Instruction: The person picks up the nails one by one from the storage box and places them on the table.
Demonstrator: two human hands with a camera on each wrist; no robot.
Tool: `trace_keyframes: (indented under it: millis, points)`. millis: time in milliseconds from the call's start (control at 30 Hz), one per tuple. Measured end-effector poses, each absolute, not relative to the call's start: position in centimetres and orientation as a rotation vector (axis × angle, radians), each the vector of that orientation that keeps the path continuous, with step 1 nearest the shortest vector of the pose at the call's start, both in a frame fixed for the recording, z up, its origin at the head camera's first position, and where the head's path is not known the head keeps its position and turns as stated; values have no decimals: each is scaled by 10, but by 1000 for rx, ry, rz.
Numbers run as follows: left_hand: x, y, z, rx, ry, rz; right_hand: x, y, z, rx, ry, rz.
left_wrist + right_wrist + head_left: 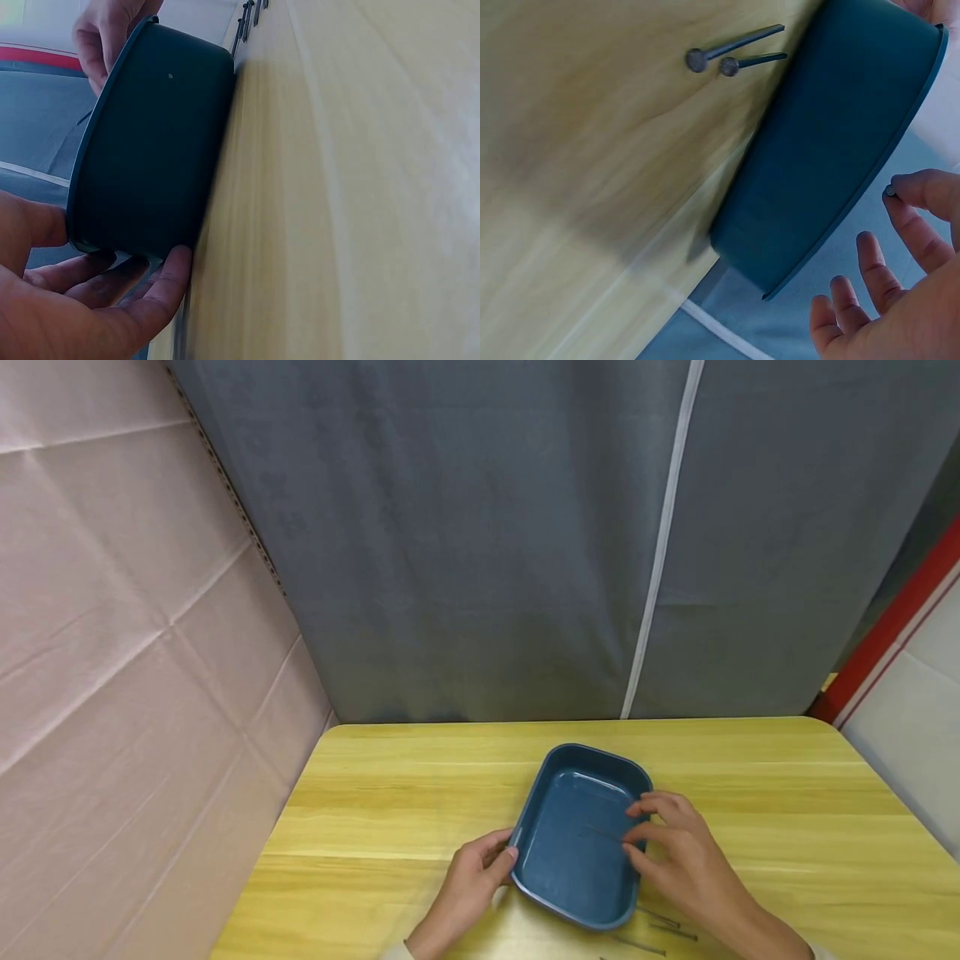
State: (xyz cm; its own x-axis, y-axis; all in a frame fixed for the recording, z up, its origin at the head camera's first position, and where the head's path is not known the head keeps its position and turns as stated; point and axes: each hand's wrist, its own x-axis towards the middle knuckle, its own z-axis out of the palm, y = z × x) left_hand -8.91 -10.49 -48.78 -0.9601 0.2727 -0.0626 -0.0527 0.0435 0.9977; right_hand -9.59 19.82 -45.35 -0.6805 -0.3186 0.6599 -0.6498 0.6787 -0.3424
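Note:
A deep blue rectangular tray [577, 860] with rounded corners stands on the wooden table, turned slightly. My left hand [474, 877] holds its left side, the thumb at the rim and the fingers against the outer wall, as the left wrist view shows. Over the tray's right side, my right hand [678, 852] pinches a thin metal nail [602, 833] between thumb and index finger. The nail head [889, 191] pokes out at the fingertips in the right wrist view, while the other fingers are spread apart. The nail's shaft points left above the tray floor.
Several loose nails [639, 946] lie on the table by the tray's near right corner; two of them [739, 49] show large in the right wrist view. A grey curtain [480, 543] hangs behind the table [375, 793], and a pale cloth wall [150, 693] stands at the left.

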Motion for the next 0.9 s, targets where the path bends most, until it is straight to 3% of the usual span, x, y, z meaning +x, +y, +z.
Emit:
trace_keyframes:
  millis: [433,900]
  points:
    - [-89,-105,-489,238,2095,1996,-64,220,-462,718,-2376,862]
    - [-90,-106,-488,260,2098,2008,-46,219,-497,973,-2130,919]
